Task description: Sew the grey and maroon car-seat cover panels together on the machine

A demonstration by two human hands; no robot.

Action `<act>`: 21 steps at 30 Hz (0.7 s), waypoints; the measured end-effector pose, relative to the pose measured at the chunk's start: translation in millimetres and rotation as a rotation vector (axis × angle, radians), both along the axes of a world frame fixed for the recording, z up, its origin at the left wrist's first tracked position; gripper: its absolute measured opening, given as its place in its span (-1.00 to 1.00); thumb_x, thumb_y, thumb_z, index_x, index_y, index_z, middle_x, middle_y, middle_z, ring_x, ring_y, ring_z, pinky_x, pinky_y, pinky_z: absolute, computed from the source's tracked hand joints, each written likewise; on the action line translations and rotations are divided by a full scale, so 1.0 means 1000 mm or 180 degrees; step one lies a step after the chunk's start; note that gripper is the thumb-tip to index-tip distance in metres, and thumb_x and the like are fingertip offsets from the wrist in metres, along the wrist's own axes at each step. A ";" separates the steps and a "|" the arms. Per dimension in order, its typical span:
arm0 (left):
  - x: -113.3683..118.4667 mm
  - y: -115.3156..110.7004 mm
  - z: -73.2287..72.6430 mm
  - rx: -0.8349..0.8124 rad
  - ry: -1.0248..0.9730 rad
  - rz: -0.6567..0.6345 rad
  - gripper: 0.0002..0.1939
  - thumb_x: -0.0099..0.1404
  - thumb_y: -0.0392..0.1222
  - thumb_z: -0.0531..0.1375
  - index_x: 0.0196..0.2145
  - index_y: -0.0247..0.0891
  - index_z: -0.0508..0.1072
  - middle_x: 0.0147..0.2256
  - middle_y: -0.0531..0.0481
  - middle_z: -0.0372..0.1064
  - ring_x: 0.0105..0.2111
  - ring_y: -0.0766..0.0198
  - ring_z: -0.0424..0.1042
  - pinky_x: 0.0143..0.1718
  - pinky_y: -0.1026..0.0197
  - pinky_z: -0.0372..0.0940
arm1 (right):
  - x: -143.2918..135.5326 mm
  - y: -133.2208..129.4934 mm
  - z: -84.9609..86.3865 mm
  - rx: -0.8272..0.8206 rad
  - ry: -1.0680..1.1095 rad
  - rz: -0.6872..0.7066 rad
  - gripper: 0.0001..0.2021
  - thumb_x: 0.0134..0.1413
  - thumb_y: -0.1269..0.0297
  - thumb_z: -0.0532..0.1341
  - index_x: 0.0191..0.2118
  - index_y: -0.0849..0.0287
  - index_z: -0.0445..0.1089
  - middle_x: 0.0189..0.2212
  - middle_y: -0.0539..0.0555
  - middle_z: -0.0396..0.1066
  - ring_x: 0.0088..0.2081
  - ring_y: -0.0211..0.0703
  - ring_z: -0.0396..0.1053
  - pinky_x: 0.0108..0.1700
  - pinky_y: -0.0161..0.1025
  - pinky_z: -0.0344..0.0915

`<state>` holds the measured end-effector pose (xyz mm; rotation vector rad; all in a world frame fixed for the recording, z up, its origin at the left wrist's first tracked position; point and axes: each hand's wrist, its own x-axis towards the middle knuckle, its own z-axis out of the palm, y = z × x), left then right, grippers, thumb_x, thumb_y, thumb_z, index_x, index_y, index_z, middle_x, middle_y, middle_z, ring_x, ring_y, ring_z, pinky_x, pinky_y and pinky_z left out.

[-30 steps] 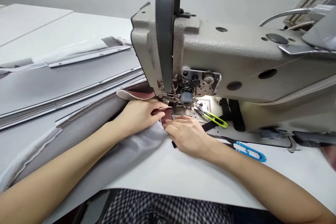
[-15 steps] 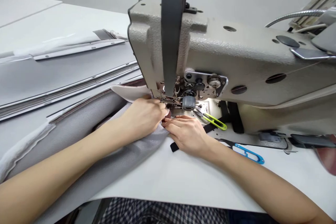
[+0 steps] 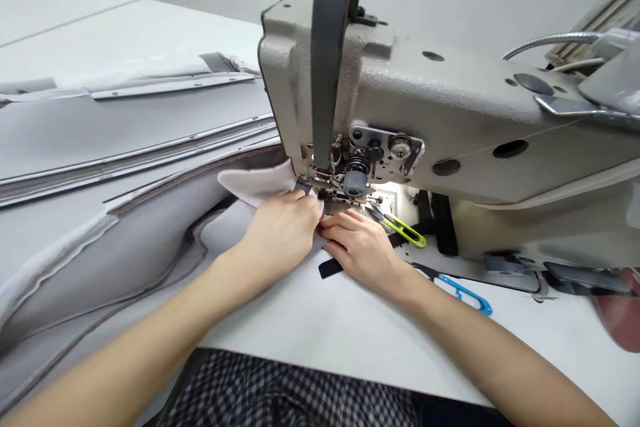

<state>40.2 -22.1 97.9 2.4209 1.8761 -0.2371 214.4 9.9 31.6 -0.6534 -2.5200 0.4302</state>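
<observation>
Grey fabric [image 3: 150, 260] with dark-edged seams runs from the left up to the sewing machine [image 3: 425, 107]. My left hand [image 3: 285, 227] is closed on this fabric, just left of the presser foot, and a pale padded flap [image 3: 255, 183] sticks out behind its knuckles. To the right of it, my right hand [image 3: 357, 240] pinches the fabric's edge in front of the needle area. The two hands nearly touch at the fingertips. The exact stitching point is hidden by the fingers and the machine head.
Yellow-green snips [image 3: 406, 230] rest beside the needle plate, near my right hand. Blue-handled snips [image 3: 465, 293] lie by my right forearm. A black strap [image 3: 330, 269] pokes out under my right hand. More grey panels [image 3: 175, 113] spread across the left side.
The fabric by my left hand has shifted and folded; its lower part no longer hangs over the front table edge. Both hands stay at the needle area, and the camera view has shifted slightly.
</observation>
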 end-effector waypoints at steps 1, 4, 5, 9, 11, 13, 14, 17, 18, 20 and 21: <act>0.000 -0.002 -0.004 0.0045 -0.0063 0.0017 -0.75 0.37 -0.38 -0.01 -0.26 -0.31 0.48 -0.26 -0.13 0.47 -0.22 0.08 0.43 -0.24 0.10 0.26 | 0.000 0.000 -0.001 0.0004 -0.0030 -0.0006 -0.82 0.32 0.34 0.15 -0.18 0.20 0.51 -0.17 0.10 0.52 -0.17 -0.12 0.40 -0.06 -0.19 0.36; -0.007 -0.001 -0.012 0.0046 -0.0276 -0.0153 -0.74 0.41 -0.32 -0.01 -0.25 -0.28 0.48 -0.22 -0.10 0.47 -0.19 0.11 0.42 -0.22 0.11 0.26 | -0.001 0.000 -0.001 0.0125 -0.0072 -0.0050 -0.82 0.33 0.33 0.14 -0.18 0.20 0.52 -0.18 0.09 0.51 -0.19 -0.13 0.39 -0.09 -0.18 0.34; -0.010 0.001 -0.013 0.0009 -0.0335 -0.0211 -0.73 0.41 -0.30 -0.01 -0.26 -0.27 0.49 -0.22 -0.09 0.47 -0.19 0.12 0.42 -0.22 0.12 0.26 | -0.001 0.000 0.000 0.0199 -0.0098 -0.0057 -0.82 0.33 0.34 0.14 -0.19 0.20 0.51 -0.19 0.08 0.51 -0.20 -0.14 0.38 -0.10 -0.18 0.33; -0.021 0.007 -0.013 -0.0075 -0.0479 -0.0322 -0.69 0.42 -0.31 -0.05 -0.27 -0.27 0.49 -0.22 -0.08 0.48 -0.19 0.14 0.43 -0.20 0.12 0.27 | -0.004 -0.002 0.005 0.0507 -0.0212 -0.0081 -0.80 0.33 0.41 0.12 -0.24 0.19 0.51 -0.24 0.04 0.51 -0.26 -0.17 0.36 -0.19 -0.19 0.28; -0.025 0.008 -0.015 -0.0063 -0.0539 -0.0390 -0.69 0.42 -0.32 -0.06 -0.26 -0.28 0.49 -0.22 -0.08 0.47 -0.17 0.14 0.43 -0.16 0.11 0.28 | -0.006 -0.002 0.007 0.0600 -0.0194 -0.0133 -0.80 0.32 0.43 0.12 -0.26 0.18 0.50 -0.25 0.02 0.51 -0.28 -0.18 0.36 -0.24 -0.21 0.24; -0.028 0.010 -0.017 -0.0024 -0.0613 -0.0490 -0.70 0.41 -0.32 -0.04 -0.26 -0.28 0.49 -0.22 -0.08 0.48 -0.16 0.14 0.44 -0.15 0.13 0.29 | -0.009 -0.003 0.007 0.0646 -0.0184 -0.0195 -0.80 0.31 0.44 0.12 -0.26 0.17 0.50 -0.26 0.02 0.51 -0.29 -0.21 0.35 -0.28 -0.23 0.21; -0.030 0.011 -0.018 0.0007 -0.0642 -0.0529 -0.71 0.40 -0.32 -0.03 -0.26 -0.27 0.48 -0.23 -0.08 0.48 -0.17 0.15 0.44 -0.16 0.14 0.29 | -0.010 -0.003 0.006 0.0655 -0.0188 -0.0216 -0.80 0.31 0.45 0.12 -0.26 0.17 0.50 -0.27 0.02 0.51 -0.30 -0.22 0.35 -0.30 -0.23 0.20; -0.031 0.017 -0.018 0.0082 -0.0594 -0.0576 -0.75 0.36 -0.35 0.01 -0.28 -0.26 0.48 -0.26 -0.06 0.50 -0.24 0.15 0.47 -0.27 0.17 0.28 | -0.014 -0.002 0.003 0.0619 -0.0213 -0.0315 -0.77 0.33 0.44 0.09 -0.25 0.16 0.50 -0.31 0.01 0.49 -0.34 -0.25 0.35 -0.34 -0.25 0.17; -0.031 0.019 -0.017 0.0097 -0.0534 -0.0586 -0.77 0.34 -0.36 0.02 -0.30 -0.26 0.48 -0.28 -0.06 0.51 -0.27 0.14 0.47 -0.31 0.16 0.27 | -0.015 -0.001 0.002 0.0600 -0.0209 -0.0371 -0.75 0.35 0.42 0.07 -0.26 0.16 0.50 -0.33 0.01 0.48 -0.35 -0.26 0.35 -0.35 -0.25 0.16; -0.029 0.024 -0.015 0.0111 -0.0367 -0.0594 -0.78 0.28 -0.40 0.04 -0.36 -0.27 0.48 -0.35 -0.08 0.50 -0.34 0.12 0.47 -0.37 0.15 0.24 | -0.017 0.000 0.000 0.0582 -0.0200 -0.0499 -0.70 0.40 0.36 0.03 -0.27 0.16 0.51 -0.36 0.02 0.45 -0.36 -0.26 0.35 -0.35 -0.25 0.16; -0.028 0.026 -0.014 0.0112 -0.0289 -0.0612 -0.78 0.26 -0.41 0.04 -0.40 -0.28 0.47 -0.39 -0.10 0.49 -0.36 0.11 0.48 -0.39 0.14 0.24 | -0.018 0.000 -0.001 0.0586 -0.0192 -0.0549 -0.67 0.42 0.33 0.01 -0.28 0.16 0.51 -0.38 0.03 0.44 -0.35 -0.26 0.36 -0.35 -0.25 0.17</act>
